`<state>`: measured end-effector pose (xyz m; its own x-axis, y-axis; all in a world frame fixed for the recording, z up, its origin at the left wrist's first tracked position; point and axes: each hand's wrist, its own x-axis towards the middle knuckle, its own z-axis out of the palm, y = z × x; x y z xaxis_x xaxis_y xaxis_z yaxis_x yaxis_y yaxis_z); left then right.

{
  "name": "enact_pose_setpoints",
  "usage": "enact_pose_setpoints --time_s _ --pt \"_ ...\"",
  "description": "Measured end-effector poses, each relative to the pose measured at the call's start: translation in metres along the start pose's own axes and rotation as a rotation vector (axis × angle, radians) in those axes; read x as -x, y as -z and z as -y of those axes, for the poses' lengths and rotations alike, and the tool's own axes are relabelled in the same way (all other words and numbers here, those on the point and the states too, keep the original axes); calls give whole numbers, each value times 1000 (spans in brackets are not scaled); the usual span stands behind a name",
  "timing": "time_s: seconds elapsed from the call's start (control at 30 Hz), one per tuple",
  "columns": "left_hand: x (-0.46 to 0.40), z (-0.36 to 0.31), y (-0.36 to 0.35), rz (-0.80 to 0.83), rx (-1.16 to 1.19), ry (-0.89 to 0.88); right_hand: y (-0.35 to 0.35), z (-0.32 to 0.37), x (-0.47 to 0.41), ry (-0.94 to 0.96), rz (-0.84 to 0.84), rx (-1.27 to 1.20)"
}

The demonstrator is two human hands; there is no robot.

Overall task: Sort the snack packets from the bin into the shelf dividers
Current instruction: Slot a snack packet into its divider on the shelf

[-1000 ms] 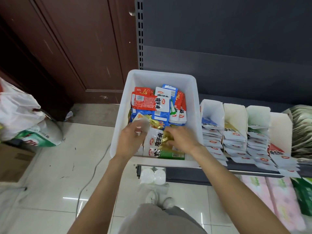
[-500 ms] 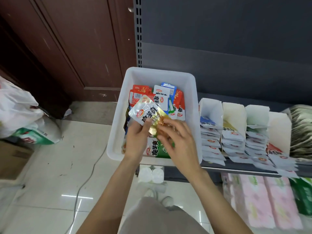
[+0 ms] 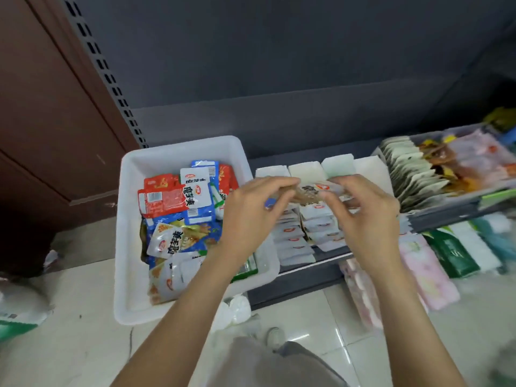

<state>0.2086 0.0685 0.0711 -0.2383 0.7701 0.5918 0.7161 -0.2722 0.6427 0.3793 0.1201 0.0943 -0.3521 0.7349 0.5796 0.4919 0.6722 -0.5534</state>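
Both hands are up over the row of white cardboard shelf dividers (image 3: pixel 305 170), sharing one snack packet (image 3: pixel 314 192) between them: the left hand (image 3: pixel 251 216) pinches its left end with curled fingers, and the right hand (image 3: pixel 363 216) pinches the right end the same way, so the packet hangs stretched flat above the second slot from the bin. It looks to be a pale pouch with a brownish print, though motion blur keeps me from reading it. The white plastic bin (image 3: pixel 131 219) sits just to the left on the same shelf, with a good heap of red, blue and white packets (image 3: pixel 178 196) left in it, so I judge the sort is far from finished. The step in hand is matching and dropping. To do it well, I would check the print against the stack (image 3: pixel 318 219) already standing in the slot beneath before letting go, since the neighbouring slots hold very similar white pouches. Then tip the packet so it leans the same way as the others, lower it behind the front of the stack, and release one end first so it slides in rather than flopping across the divider wall. The risk is a slippery pouch landing astride two slots.
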Motion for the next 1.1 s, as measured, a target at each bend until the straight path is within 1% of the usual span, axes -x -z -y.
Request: enact_pose_setpoints --time_s 0.07,0.1,0.17,0.23,0.27,0.33,0.4,0.5,0.57,0.6,0.7,0.73,0.77,0.83,0.87,0.93,0.97,1.03,1.1 --pt "-11 -2 -20 23 -8 64 18 -17 0 -102 -130 46" --pt "-13 1 -32 70 -31 112 25 -26 1 -158 -178 51" --pt "-12 10 -56 234 -137 233 34 -44 1 -231 -221 56" --pt "-4 18 -77 397 -288 334 33 -60 -1 -257 -200 70" --pt "1 22 -85 451 -344 364 29 -67 -4 -249 -180 87" --pt "9 27 -96 495 -418 394 17 -82 -11 -198 -129 113" --pt "13 30 -101 498 -472 405 2 -93 -19 -121 -48 140" --pt "15 31 -108 448 -519 423 -23 -112 -30 89 164 234" --pt "15 28 -110 414 -548 436 -39 -126 -34 218 364 402" --pt "15 28 -111 408 -567 438 -45 -131 -33 252 473 470" --pt "17 27 -112 413 -579 436 -47 -139 -27 366 747 514" --pt "18 28 -112 415 -569 436 -44 -139 -25 404 780 509" --pt "18 28 -112 407 -550 429 -40 -137 -23 435 764 490" --pt "20 26 -109 346 -479 416 -32 -130 -22 424 646 409" --pt "20 24 -107 296 -440 419 -27 -126 -22 386 573 346" --pt "21 18 -96 143 -383 434 -17 -117 -26 291 463 180" --pt "23 15 -88 48 -369 447 -13 -110 -28 241 441 74" --pt "32 10 -68 -138 -379 454 -12 -93 -32 174 476 -115" --pt "49 12 -42 -266 -431 449 -22 -73 -31 169 540 -200"
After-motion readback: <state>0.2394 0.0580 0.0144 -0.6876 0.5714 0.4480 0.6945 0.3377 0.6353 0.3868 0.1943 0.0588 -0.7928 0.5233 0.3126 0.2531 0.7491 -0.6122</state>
